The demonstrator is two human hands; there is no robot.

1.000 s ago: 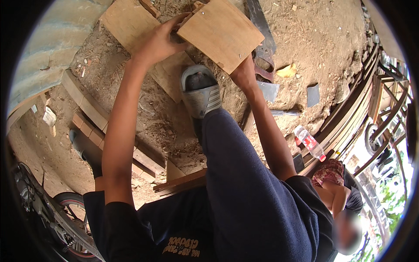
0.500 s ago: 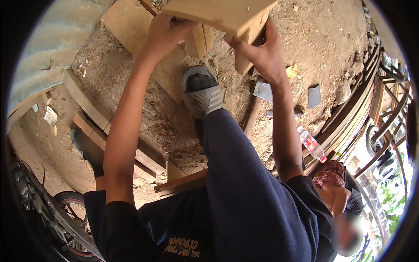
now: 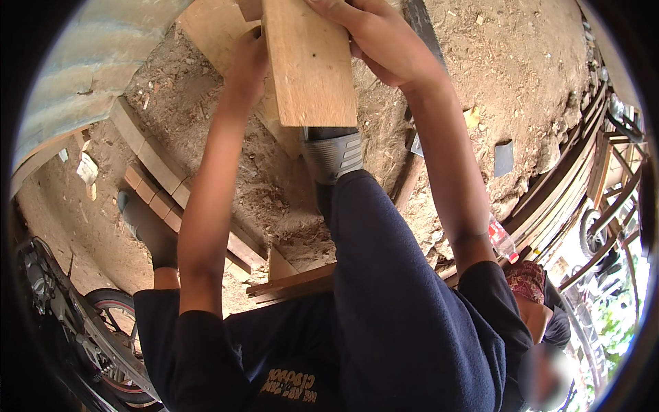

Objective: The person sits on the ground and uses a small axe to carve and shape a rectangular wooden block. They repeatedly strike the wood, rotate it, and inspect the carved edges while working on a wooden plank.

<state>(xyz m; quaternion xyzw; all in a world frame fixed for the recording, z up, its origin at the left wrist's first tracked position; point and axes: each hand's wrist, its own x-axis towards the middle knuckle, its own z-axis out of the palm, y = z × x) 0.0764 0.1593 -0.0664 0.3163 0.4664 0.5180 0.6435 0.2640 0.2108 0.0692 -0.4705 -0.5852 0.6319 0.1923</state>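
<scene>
A pale wooden board (image 3: 310, 65) with a small dark hole is raised above the ground, its broad face toward me and its lower end over my sandalled foot (image 3: 333, 154). My right hand (image 3: 384, 42) grips its right edge near the top, thumb lying on the face and fingers behind. At the left edge, my left hand (image 3: 251, 58) is closed against the board, with most of its fingers hidden. Behind the right hand lies a long dark blade-like strip (image 3: 427, 34). Another flat wood piece (image 3: 209, 34) rests on the dirt at the far left.
Stacked timber strips (image 3: 549, 206) run along the right, near a plastic bottle (image 3: 502, 240) and a seated person (image 3: 532, 295). Wooden beams (image 3: 154, 165) lie on the left beside a corrugated sheet (image 3: 89, 75). A motorcycle (image 3: 75, 329) stands at lower left.
The board has been turned, so its broad face and end now point down toward me. My right hand has moved up and left along it; the dark strip has come into view.
</scene>
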